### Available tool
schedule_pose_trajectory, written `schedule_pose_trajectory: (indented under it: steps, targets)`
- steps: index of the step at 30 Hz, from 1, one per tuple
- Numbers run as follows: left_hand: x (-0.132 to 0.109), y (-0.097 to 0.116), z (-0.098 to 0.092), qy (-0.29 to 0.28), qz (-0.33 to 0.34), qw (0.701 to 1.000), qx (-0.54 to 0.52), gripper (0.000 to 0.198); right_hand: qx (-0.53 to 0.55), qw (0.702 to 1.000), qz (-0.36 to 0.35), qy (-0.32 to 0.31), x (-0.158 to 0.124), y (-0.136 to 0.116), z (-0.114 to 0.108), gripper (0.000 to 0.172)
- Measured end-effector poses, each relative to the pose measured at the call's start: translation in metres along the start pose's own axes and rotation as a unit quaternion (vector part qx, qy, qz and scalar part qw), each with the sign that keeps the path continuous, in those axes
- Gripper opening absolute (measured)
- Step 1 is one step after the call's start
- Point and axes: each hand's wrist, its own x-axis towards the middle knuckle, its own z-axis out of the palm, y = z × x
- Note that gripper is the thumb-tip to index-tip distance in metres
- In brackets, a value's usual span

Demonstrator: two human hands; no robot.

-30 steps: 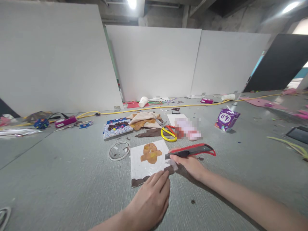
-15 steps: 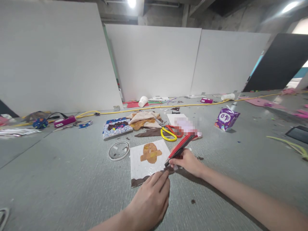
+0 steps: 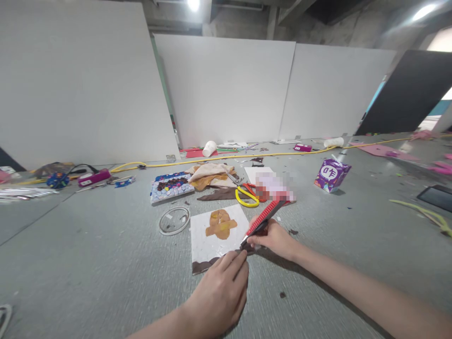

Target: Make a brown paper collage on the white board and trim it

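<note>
A white square board [image 3: 203, 245] lies on the grey floor. Orange-brown fabric pieces [image 3: 221, 225] form a rounded shape crossed by a band on it, and a dark brown scalloped strip [image 3: 205, 265] runs along its near edge. My left hand [image 3: 221, 289] rests over this edge, its fingers bent together and pressing on the strip near the right corner; the thumb is hidden. In my right hand [image 3: 273, 239] is a red and black utility knife [image 3: 263, 219], gripped near its lower end. It slants down to the strip beside my left fingertips.
Beyond the board lie yellow-and-red-handled scissors [image 3: 247, 197], tan cloth scraps [image 3: 212, 176] and a mosaic-patterned panel [image 3: 172, 187]. A white ring [image 3: 161, 226] is left of it. A purple carton [image 3: 332, 175] stands at right. A yellow cable [image 3: 197, 160] crosses before white partitions [image 3: 226, 89].
The utility knife's lower end has shifted slightly down and left, closer to my left fingertips. My left hand stays nearly still on the board's edge.
</note>
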Motion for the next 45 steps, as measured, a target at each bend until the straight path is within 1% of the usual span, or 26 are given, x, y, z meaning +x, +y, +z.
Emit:
schedule_pose_trajectory:
  steps: [3, 7, 12, 17, 22, 27, 33, 38, 41, 43, 45]
  targets:
    - [0.0001, 0.0003, -0.0003, 0.003, 0.000, 1.000, -0.002, 0.028, 0.002, 1.000, -0.005, -0.003, -0.0006, -0.0006, -0.0001, 0.019]
    - [0.0011, 0.0003, -0.0013, 0.005, -0.003, 1.000, -0.005, 0.028, -0.015, 1.000, -0.008, 0.000, -0.0018, -0.0008, -0.0008, 0.016]
    - [0.0016, 0.0000, -0.0019, 0.024, -0.003, 1.000, -0.017, 0.027, -0.043, 0.999, -0.021, -0.009, -0.0004, 0.0052, -0.0023, 0.016]
    - [0.0021, 0.0001, -0.0015, 0.008, -0.007, 1.000, -0.016, 0.026, -0.066, 0.997, -0.032, -0.003, 0.0002, 0.0070, -0.0030, 0.016]
    - [0.0022, 0.0002, -0.0020, -0.003, -0.005, 1.000, -0.009, 0.027, -0.055, 0.998, -0.032, -0.009, -0.0003, 0.0012, -0.0043, 0.011]
    - [0.0013, -0.0001, -0.0021, 0.008, -0.006, 1.000, -0.021, 0.026, -0.056, 0.998, -0.039, -0.019, -0.0002, 0.0020, -0.0046, 0.011]
    - [0.0011, -0.0014, -0.0002, 0.019, -0.012, 0.999, -0.031, 0.025, -0.081, 0.996, -0.045, -0.012, -0.0024, 0.0016, -0.0034, 0.008]
    - [0.0001, -0.0012, -0.0014, 0.026, -0.023, 0.998, -0.049, 0.024, -0.105, 0.991, -0.086, -0.012, -0.0057, -0.0013, -0.0015, 0.010]
    - [0.0007, -0.0010, -0.0025, 0.027, -0.032, 0.997, -0.064, 0.023, -0.075, 0.994, -0.075, -0.020, -0.0056, 0.0008, -0.0032, 0.012]
    - [0.0015, -0.0012, -0.0031, 0.028, -0.038, 0.996, -0.076, 0.022, -0.039, 0.998, -0.052, -0.009, -0.0048, 0.0027, -0.0057, 0.012]
    - [0.0023, -0.0016, -0.0034, 0.029, -0.042, 0.995, -0.088, 0.022, -0.019, 0.999, -0.045, -0.006, -0.0042, 0.0037, -0.0082, 0.013]
